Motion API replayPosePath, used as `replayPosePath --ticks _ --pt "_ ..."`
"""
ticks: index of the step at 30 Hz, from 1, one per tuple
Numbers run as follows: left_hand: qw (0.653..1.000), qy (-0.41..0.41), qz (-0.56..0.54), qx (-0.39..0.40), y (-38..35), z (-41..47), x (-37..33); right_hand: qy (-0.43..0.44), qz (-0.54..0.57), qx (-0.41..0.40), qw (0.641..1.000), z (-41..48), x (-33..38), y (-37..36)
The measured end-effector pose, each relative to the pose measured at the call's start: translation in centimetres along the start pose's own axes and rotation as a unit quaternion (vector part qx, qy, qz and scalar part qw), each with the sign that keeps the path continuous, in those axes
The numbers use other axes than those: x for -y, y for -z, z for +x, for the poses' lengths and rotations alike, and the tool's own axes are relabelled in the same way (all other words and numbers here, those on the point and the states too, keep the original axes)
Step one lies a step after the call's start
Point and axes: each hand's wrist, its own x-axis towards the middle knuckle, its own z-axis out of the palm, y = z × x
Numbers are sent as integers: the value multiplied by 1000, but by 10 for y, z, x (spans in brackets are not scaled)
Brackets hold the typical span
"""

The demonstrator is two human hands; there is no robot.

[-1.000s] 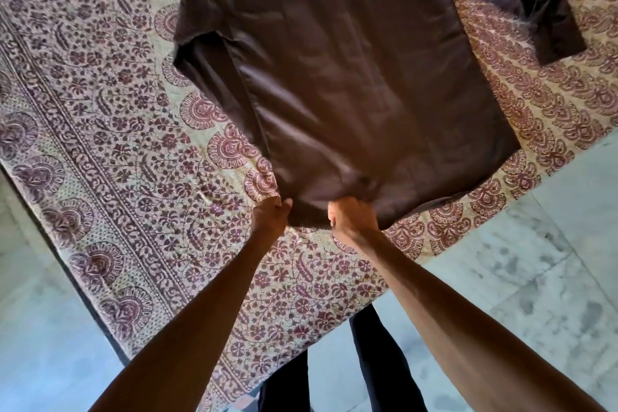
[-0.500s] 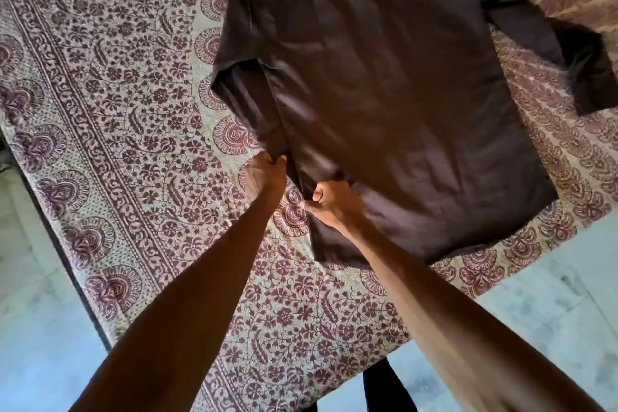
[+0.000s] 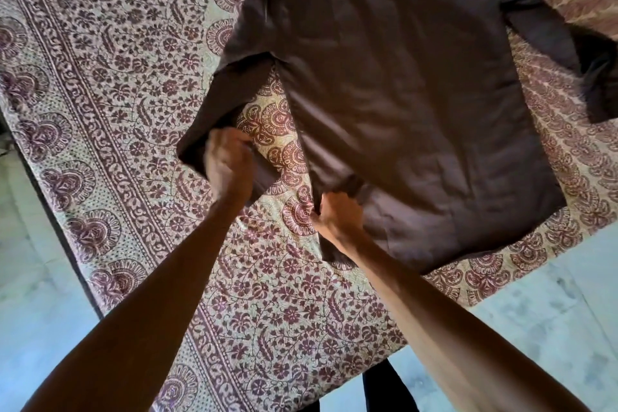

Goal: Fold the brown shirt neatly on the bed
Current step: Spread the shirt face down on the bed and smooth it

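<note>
Where: brown shirt spread flat on the bed.
Left hand: fingers curled round the sleeve cuff.
Right hand: fingers pinching the shirt's side edge near the hem.
Doing it well: I'd pin that edge taut and lay the sleeve straight across.

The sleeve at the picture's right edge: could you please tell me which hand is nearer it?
Right. The right hand grips the brown shirt's side edge, across the body from that sleeve; the left hand holds the other sleeve, farther off.
</note>
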Motion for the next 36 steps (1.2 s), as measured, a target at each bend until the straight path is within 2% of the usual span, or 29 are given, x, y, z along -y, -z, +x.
replayPosePath --ticks 2,5,7,8,11,12,13,17,24,27,29,31,33,36 --pt "983 -85 -37 156 -21 -11 -8 5 1 -8 1000 -8 2 -8" --pt "957 -73 -40 279 -49 -26 -19 14 22 18 1000 -10 -5 -15" --pt "955 -93 -21 281 -58 -39 -28 24 75 42 996 -11 -16 -14" --pt "958 -124 6 260 -60 -46 -32 36 106 27 993 -12 -23 -12" --pt "940 -242 129 202 -55 -63 -42 54 103 -131 985 -12 -51 1" --pt "925 -270 164 214 -54 -69 -41 56 69 -165 982 -10 -63 5" --pt "908 -291 190 234 -55 -78 -38 50 32 -165 985 -10 -75 7" --pt "868 -339 214 294 -45 -128 -8 51 -74 -73 993 -33 -110 -4" --pt "859 -350 171 333 -15 -181 10 117 -89 -1 989 -105 -127 -38" --pt "867 -344 146 330 -13 -181 -6 159 -40 -6 986 -109 -129 -38" --pt "881 -329 122 317 -19 -177 -11 143 13 -39 989 -100 -130 -34" --pt "886 -321 128 309 -25 -175 -11 126 20 -74 989 -90 -133 -33" --pt "870 -350 143 316 -28 -177 -7 133 1 -53 990 -87 -135 -32" --pt "845 -375 159 347 -22 -183 -9 122 17 35 992 -86 -133 -25"
